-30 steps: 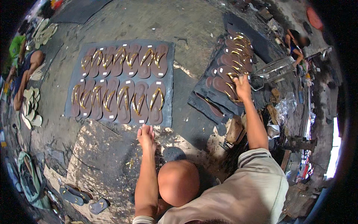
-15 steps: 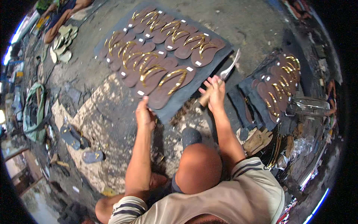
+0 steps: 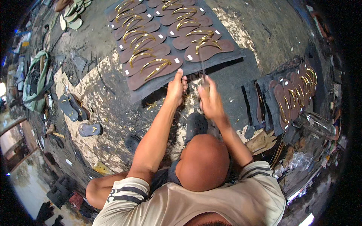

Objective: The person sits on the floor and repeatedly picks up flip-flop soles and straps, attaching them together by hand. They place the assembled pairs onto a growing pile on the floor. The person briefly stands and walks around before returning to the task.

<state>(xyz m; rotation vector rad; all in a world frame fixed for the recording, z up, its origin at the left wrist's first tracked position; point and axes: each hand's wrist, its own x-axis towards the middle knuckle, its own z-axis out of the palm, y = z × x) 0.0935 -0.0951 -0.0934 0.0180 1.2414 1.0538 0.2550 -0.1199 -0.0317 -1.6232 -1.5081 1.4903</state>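
Brown flip-flops with gold straps (image 3: 156, 66) lie in rows on a dark grey sheet (image 3: 226, 56) in front of me, many with a small white label. My left hand (image 3: 177, 88) is closed at the sheet's near edge, thumb on top and fingers curled below. Just to its right, my right hand (image 3: 211, 96) is closed around a knife (image 3: 203, 66). The blurred blade points away from me, in front of the sheet's near edge. My fingers hide the knife's handle.
More brown flip-flops (image 3: 288, 94) stand in a packed row on the right, beside a wire fan cage (image 3: 320, 124). Dark sandals (image 3: 69, 107) lie on the left near a green sack (image 3: 36, 81). Pale soles (image 3: 73, 19) are heaped at the far left, and clear plastic (image 3: 301, 160) lies at the right.
The view has shifted and turned, and the sheet lies at a different angle. My right hand has drawn in toward my left, its fingers now wrapped round the knife instead of spread.
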